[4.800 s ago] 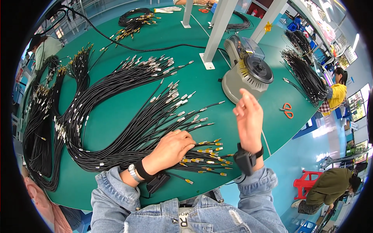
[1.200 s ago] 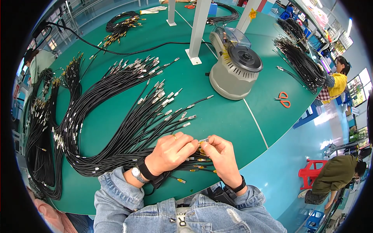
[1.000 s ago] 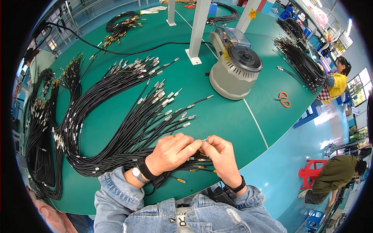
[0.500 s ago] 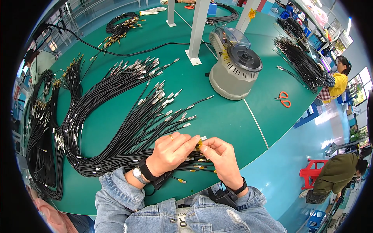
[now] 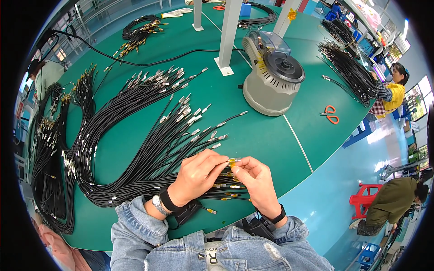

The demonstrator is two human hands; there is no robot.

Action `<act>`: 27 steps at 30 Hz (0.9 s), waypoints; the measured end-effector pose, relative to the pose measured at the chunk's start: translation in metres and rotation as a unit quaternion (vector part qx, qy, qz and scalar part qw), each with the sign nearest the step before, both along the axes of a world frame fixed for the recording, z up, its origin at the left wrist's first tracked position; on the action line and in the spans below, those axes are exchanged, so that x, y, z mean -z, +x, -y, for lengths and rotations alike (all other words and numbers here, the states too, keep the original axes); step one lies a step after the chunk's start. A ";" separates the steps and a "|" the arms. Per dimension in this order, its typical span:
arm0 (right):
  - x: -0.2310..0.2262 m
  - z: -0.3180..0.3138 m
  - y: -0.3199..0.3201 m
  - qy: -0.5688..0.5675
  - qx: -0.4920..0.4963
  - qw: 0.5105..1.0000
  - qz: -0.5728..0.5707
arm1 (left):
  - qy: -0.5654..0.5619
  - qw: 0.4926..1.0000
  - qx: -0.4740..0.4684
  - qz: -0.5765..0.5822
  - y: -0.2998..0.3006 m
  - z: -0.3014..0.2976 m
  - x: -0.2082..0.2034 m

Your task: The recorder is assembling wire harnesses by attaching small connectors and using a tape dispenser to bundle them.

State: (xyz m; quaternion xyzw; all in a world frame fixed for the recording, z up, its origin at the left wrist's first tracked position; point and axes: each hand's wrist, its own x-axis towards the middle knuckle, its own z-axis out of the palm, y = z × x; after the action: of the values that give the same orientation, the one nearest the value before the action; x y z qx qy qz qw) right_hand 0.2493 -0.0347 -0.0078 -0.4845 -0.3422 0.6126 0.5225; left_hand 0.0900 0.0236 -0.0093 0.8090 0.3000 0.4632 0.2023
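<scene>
My left hand (image 5: pixel 197 173) is closed in a pinch on a cable end (image 5: pixel 237 159) with a small metal connector. Yellow tape (image 5: pixel 233 163) wraps part of that end, and a piece hangs below it. From the other side my right hand (image 5: pixel 257 181) is closed, thumb and fingertips pinching the tape at the connector. Under and around both hands lie black cables (image 5: pixel 140 168) with silver connector tips; several ends near my right hand carry yellow tape. The fingertips partly hide the held end.
A grey, round tape dispenser (image 5: pixel 271 92) stands beyond my hands. Orange-handled snips (image 5: pixel 331 115) lie on the green table (image 5: pixel 266 140) to the right. Metal posts (image 5: pixel 227 36) rise at the back. More cable bundles (image 5: pixel 348 72) lie far right. Other people work nearby.
The cable end between my fingers has turned, so more of its yellow tape and connector shows. My left fingers have shifted slightly back from the connector.
</scene>
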 end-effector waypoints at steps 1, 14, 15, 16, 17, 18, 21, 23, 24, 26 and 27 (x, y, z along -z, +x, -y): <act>0.000 0.000 0.000 0.002 0.000 1.000 0.005 | -0.001 1.000 0.000 0.000 0.000 0.000 0.000; -0.004 0.000 -0.001 0.032 0.000 0.999 0.012 | 0.019 0.997 -0.007 -0.068 -0.003 0.004 0.000; -0.004 0.000 -0.001 0.032 0.000 0.999 0.012 | 0.014 0.997 -0.007 -0.075 -0.003 0.004 -0.001; -0.003 0.000 -0.001 0.032 0.000 0.999 0.010 | 0.008 0.997 -0.006 -0.082 -0.003 0.005 -0.001; -0.003 0.000 0.000 0.032 0.000 0.999 0.008 | 0.008 0.997 -0.006 -0.082 -0.003 0.005 -0.001; -0.003 0.000 0.000 0.032 0.000 0.999 0.006 | 0.002 0.997 -0.005 -0.077 -0.003 0.005 -0.001; -0.003 -0.001 -0.001 0.035 0.004 0.999 0.014 | -0.008 0.998 -0.002 -0.067 -0.002 0.005 0.000; -0.003 -0.001 -0.001 0.037 0.007 0.999 0.018 | -0.028 0.999 0.004 -0.045 -0.001 0.005 0.001; -0.002 -0.001 -0.001 0.036 0.009 0.999 0.019 | -0.038 0.999 0.007 -0.034 -0.001 0.005 0.001; -0.002 -0.002 -0.001 0.036 0.012 0.999 0.020 | -0.067 0.997 0.016 -0.033 -0.003 0.005 -0.001; -0.001 -0.002 -0.001 0.036 0.013 0.999 0.020 | -0.097 0.995 0.026 -0.030 -0.003 0.005 -0.003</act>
State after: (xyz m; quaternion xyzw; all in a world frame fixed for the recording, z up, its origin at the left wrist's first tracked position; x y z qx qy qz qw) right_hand 0.2481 -0.0329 -0.0066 -0.4820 -0.3681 0.5835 0.5401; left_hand 0.0868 0.0182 -0.0062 0.8068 0.3281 0.4022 0.2823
